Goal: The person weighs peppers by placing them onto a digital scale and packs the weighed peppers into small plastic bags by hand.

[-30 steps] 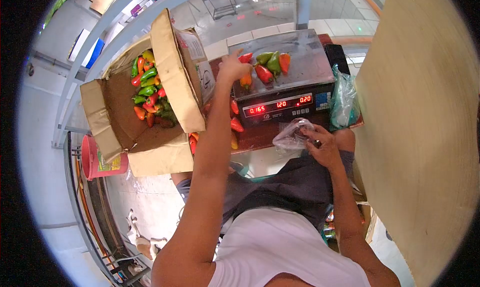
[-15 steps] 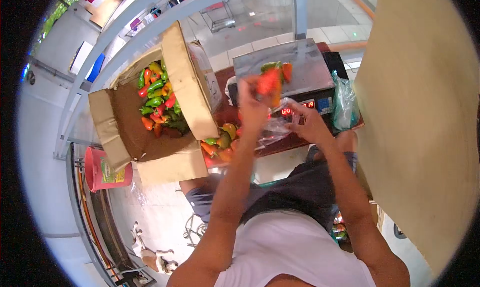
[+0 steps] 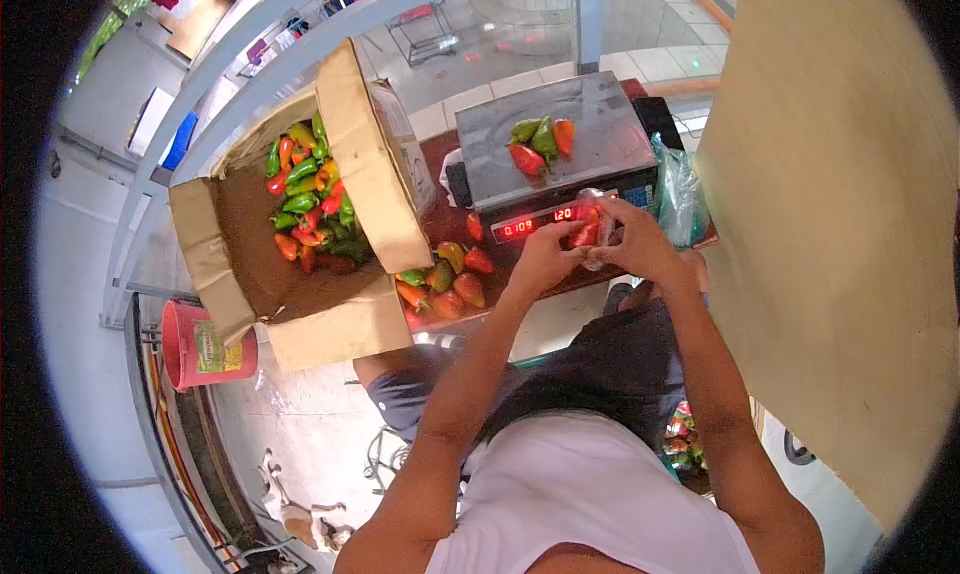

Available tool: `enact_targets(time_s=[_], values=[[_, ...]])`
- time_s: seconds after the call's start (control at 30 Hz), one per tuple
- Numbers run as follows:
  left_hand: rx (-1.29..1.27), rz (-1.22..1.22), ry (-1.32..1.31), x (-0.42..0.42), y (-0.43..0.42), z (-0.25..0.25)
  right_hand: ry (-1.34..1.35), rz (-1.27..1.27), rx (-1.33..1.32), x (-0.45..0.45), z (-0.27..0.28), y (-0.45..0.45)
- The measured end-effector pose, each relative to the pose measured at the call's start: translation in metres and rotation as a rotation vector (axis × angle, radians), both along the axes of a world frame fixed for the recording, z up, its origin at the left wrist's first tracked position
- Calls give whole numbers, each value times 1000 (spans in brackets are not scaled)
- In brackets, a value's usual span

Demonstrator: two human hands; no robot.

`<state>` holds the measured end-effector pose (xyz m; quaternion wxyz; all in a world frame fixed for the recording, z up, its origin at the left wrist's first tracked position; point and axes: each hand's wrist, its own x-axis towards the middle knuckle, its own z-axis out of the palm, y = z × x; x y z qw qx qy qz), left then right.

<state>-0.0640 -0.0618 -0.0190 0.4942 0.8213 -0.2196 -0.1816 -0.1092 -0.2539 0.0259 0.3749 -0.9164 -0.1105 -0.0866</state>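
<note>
Far left: cardboard box point(image 3: 372, 174), peppers inside. Loose peppers point(image 3: 443, 278) on tabletop point(image 3: 440, 164). Left hand point(image 3: 546, 260) angles inward, fingers closed on red pepper point(image 3: 587, 234), in front of scale point(image 3: 590, 159). Right hand point(image 3: 638, 238) opposite, fingers curled, gripping clear bag point(image 3: 592, 194) around or against pepper, cannot tell which. Rightmost: greenish bag point(image 3: 679, 196).
</note>
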Motion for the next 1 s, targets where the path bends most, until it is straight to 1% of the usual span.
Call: enact_targets(time_s=[0.03,0.1,0.17,0.2,0.23,0.3,0.33,0.4,0.5,0.6,0.7,0.77,0.8,0.83,0.9,0.93,0.97,1.0], values=[[51,-12,-152,-1,-1,-7,28,12,-10,-2,3,2],[-45,1,-145,0,-7,-23,80,48,-30,-6,16,8],[92,-98,-114,4,-6,-18,248,2,63,-6,32,2],[276,-206,-80,5,0,0,332,-25,110,-6,35,-3],[462,-317,-49,9,6,17,308,-52,98,-7,26,-9],[366,-150,-61,32,17,51,260,-107,74,-12,1,-18],[317,-65,-65,47,18,61,350,-105,152,-13,3,-18],[388,403,-535,85,10,56,533,-97,310,-14,10,-11],[664,622,-444,112,-33,43,298,-138,214,-11,7,5],[681,493,-440,118,-62,49,276,-149,327,-5,16,11],[705,339,-503,127,-70,38,161,-163,321,-10,21,1],[747,266,-509,141,-69,30,309,-189,472,-13,9,-9],[766,230,-513,150,-66,29,345,-202,497,-13,3,-13],[644,206,-378,160,-60,31,381,-216,523,-14,-2,-17],[401,152,-107,177,-41,35,395,-242,485,-18,-4,-21],[163,173,113,169,-31,44,409,-253,471,-20,-2,-23],[-74,191,333,150,-19,62,435,-259,464,-21,15,-25],[-309,209,553,128,-12,76,452,-254,477,-20,19,-26]])
